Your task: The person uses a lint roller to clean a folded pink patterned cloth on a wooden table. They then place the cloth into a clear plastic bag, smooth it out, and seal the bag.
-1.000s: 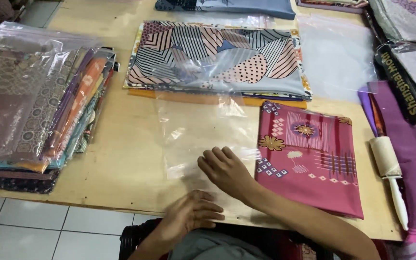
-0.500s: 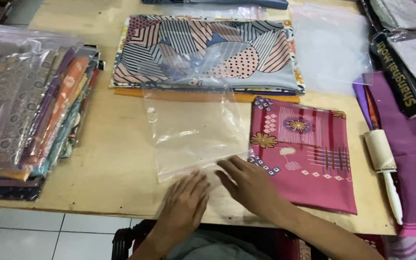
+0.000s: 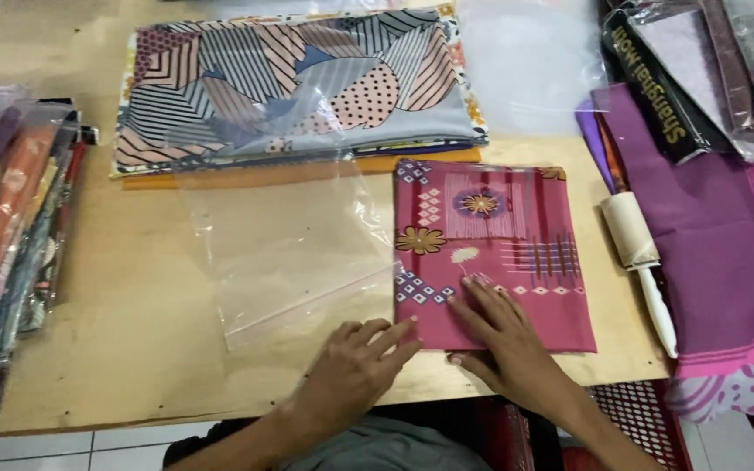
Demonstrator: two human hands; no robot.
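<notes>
Right hand point(image 3: 503, 336) is lying flat, fingers spread, on the near edge of the folded pink scarf point(image 3: 495, 249), gripping nothing. Left hand point(image 3: 355, 366) is resting open at the scarf's near left corner, fingertips touching it. A clear plastic bag point(image 3: 290, 249) is lying just left on the wooden table point(image 3: 133, 349); a lint roller point(image 3: 643, 262) is sitting to the right.

Ur right hand point(image 3: 503, 336) hides part of the pink scarf point(image 3: 490, 253); bagged stack point(image 3: 10, 253) left of it is cut off.
</notes>
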